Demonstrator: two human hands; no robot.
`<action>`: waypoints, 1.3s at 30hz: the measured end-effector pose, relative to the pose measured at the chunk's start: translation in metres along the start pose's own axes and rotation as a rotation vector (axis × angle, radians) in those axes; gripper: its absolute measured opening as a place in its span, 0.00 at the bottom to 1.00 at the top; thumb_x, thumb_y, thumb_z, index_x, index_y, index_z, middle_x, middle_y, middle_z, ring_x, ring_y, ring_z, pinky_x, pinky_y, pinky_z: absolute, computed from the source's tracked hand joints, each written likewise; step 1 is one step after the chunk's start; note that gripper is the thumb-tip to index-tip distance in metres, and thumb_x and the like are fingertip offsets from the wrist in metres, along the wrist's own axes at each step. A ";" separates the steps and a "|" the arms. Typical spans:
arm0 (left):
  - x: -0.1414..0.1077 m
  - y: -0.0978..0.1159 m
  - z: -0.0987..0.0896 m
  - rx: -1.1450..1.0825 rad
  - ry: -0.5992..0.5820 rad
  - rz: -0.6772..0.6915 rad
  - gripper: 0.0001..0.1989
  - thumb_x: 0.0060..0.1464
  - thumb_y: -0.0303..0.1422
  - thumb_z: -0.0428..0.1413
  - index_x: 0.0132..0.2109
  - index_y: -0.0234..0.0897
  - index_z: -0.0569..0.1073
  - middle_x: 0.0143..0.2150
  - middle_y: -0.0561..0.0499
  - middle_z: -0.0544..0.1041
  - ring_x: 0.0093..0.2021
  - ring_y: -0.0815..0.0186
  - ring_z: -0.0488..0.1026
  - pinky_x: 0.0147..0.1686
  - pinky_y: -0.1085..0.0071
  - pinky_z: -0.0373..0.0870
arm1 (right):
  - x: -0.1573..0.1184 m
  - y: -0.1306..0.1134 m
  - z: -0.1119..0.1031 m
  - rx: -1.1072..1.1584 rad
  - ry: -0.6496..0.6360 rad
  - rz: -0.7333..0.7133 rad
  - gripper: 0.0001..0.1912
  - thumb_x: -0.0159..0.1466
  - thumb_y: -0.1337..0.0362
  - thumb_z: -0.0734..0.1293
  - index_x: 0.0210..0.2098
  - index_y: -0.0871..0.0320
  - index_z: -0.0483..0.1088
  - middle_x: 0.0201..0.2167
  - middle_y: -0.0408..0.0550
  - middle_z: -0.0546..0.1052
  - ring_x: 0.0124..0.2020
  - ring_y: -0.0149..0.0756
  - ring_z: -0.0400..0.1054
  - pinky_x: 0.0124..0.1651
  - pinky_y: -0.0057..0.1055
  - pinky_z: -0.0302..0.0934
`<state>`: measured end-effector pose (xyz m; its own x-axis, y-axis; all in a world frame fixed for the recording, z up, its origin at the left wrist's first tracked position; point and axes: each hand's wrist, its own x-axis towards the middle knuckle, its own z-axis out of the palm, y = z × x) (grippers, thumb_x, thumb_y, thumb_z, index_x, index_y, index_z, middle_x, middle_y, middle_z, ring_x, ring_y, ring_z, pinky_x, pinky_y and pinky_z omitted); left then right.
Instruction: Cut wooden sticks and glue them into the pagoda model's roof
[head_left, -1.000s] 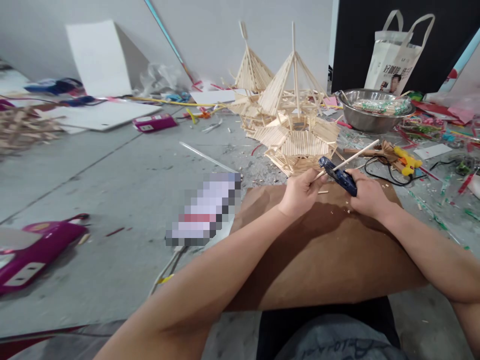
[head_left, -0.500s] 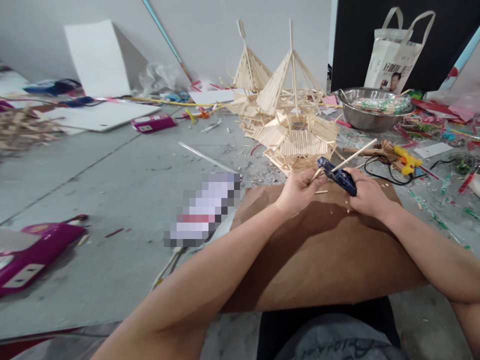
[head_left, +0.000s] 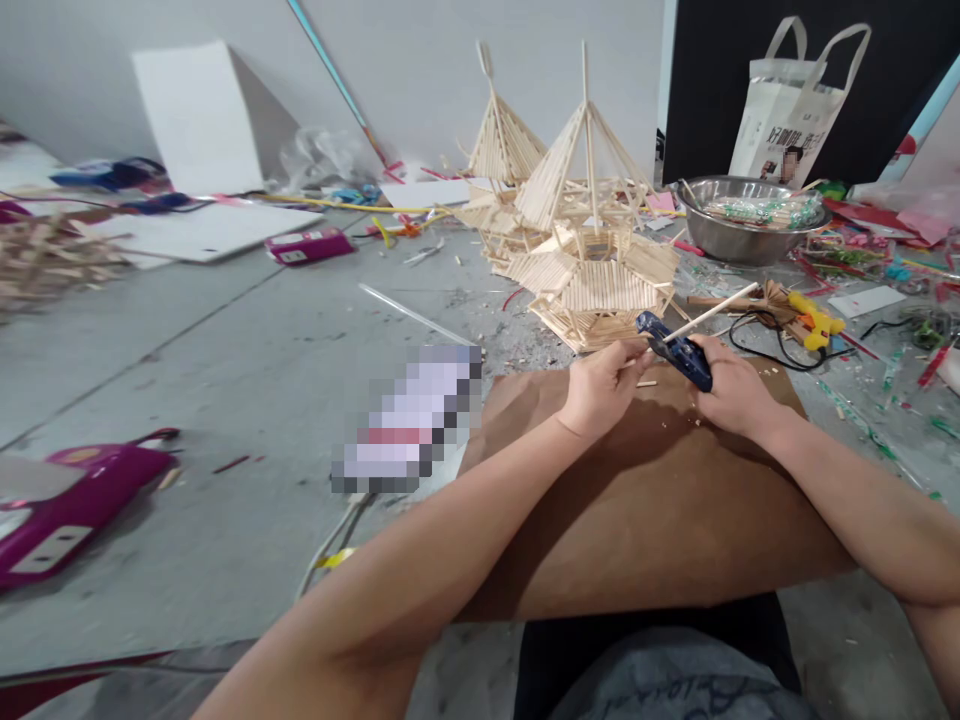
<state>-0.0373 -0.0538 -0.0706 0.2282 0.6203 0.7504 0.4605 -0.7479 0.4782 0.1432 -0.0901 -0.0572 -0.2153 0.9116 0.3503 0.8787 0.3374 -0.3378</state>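
Observation:
My left hand (head_left: pixel 606 385) is closed in a pinch on the lower end of a thin wooden stick (head_left: pixel 716 310). That stick slants up to the right, across the head of a dark blue cutting tool (head_left: pixel 675 350). Wrapped round the tool's handles is my right hand (head_left: pixel 735 385). Both hands are above a brown board (head_left: pixel 660 520), where a short stick piece (head_left: pixel 646 384) and small chips lie. Just behind the hands stands a model building of wooden sticks (head_left: pixel 592 285) with pointed roofs.
A metal bowl (head_left: pixel 750 225) with wrapped sticks is at the back right, near a yellow glue gun (head_left: pixel 816 320). To the left lie a blurred-out phone (head_left: pixel 409 415), a clear rod (head_left: pixel 416 314) and purple power strips (head_left: pixel 90 510). Scraps litter the right side.
My left hand has shifted slightly right, closer to the cutting tool. The stick end that showed between its fingers and the tool is now mostly covered. My right hand is nearly unmoved.

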 end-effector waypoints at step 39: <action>0.024 0.011 -0.022 -0.461 -0.458 -0.245 0.20 0.51 0.46 0.48 0.24 0.33 0.65 0.20 0.55 0.63 0.22 0.74 0.58 0.22 0.77 0.56 | -0.001 -0.003 -0.010 -0.080 -0.053 -0.002 0.21 0.51 0.64 0.61 0.45 0.59 0.62 0.38 0.53 0.74 0.39 0.46 0.68 0.40 0.37 0.61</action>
<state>-0.0461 -0.0523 -0.0375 0.5501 0.7457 0.3758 0.1569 -0.5343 0.8306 0.1454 -0.0940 -0.0473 -0.2370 0.9229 0.3035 0.9091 0.3208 -0.2657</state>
